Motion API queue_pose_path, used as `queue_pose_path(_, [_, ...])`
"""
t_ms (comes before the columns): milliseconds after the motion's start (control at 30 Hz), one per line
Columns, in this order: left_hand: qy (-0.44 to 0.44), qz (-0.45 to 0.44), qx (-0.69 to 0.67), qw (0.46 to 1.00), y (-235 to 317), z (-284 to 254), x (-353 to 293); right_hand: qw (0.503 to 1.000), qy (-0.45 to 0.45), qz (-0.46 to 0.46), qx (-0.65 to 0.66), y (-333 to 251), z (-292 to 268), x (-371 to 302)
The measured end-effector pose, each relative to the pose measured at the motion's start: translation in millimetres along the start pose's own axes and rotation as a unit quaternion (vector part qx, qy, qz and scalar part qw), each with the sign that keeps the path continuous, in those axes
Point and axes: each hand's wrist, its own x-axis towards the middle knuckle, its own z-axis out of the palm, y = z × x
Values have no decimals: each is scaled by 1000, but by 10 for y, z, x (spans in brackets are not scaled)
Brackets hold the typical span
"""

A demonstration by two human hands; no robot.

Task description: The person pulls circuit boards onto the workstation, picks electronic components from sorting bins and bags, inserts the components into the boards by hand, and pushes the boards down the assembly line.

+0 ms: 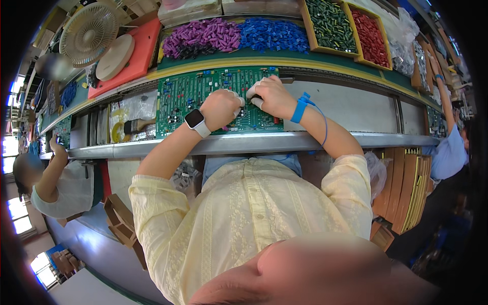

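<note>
Straight ahead at twelve o'clock from the wearer's torso, a large green rectangular circuit board (203, 90), crowded with small components, lies flat beyond a long silver metal rail (223, 147). The left hand (222, 108), wearing a dark-faced watch on a white band (197, 122), is bent over the board's middle, fingers curled downward; whether they pinch anything, I cannot tell. Just beside it at three o'clock is the right hand (273, 96), its thumb and forefinger bent toward each other about something small and dark (part or shadow, I cannot tell, nor whether they clamp it). A blue wrist strap (300, 111) circles that wrist. From the board's centre, a heap of purple parts (203, 38) lies toward half past eleven, blue parts (273, 34) toward one, and dark green parts (330, 25) and red parts (370, 36) in yellow-edged boxes toward two.
</note>
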Motion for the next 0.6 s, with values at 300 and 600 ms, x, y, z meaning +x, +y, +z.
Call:
queue_pose_path(300, [77, -32, -15, 996, 73, -304, -292, 1000, -1, 16, 4, -20, 34, 48])
queue_pose_path(600, [237, -376, -45, 895, -76, -710, -2064, 996, 42, -75, -35, -76, 36, 40])
